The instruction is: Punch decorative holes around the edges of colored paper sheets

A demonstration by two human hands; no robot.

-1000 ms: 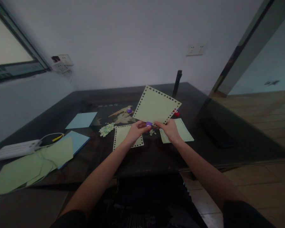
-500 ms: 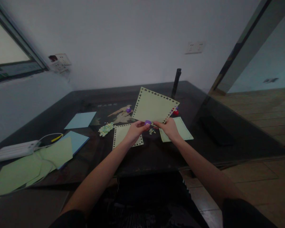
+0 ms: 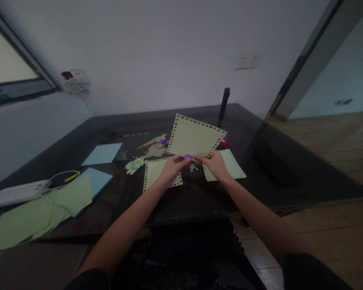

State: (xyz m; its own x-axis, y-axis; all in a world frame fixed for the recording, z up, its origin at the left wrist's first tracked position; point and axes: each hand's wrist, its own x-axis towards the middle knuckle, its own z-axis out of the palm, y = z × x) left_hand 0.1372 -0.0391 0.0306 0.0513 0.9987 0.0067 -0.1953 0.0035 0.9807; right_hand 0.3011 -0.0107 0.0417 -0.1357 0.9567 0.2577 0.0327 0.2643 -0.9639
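Held above the dark table is a pale green sheet [image 3: 196, 135] with small shapes punched along its edges. A small purple punch [image 3: 188, 156] sits at its lower edge, gripped by my left hand [image 3: 173, 169]. My right hand [image 3: 215, 164] pinches the sheet's lower right edge, close to the punch. Beneath my left hand lies another punched sheet [image 3: 153, 170]. A third sheet [image 3: 233, 164] with a punched border lies by my right hand. Small paper bits [image 3: 193, 167] are scattered below the punch.
A pile of paper bits [image 3: 134, 165], a purple punch [image 3: 163, 140] and a red one [image 3: 223, 143] lie on the table [image 3: 181, 209]. Blue sheets [image 3: 102, 154], green sheets [image 3: 27, 217] and a white power strip [image 3: 18, 193] are at left, a black phone-like object [image 3: 275, 166] at right.
The held sheet has tipped slightly, its top corner shifting a little left and down. Both hands keep nearly the same place and grip.
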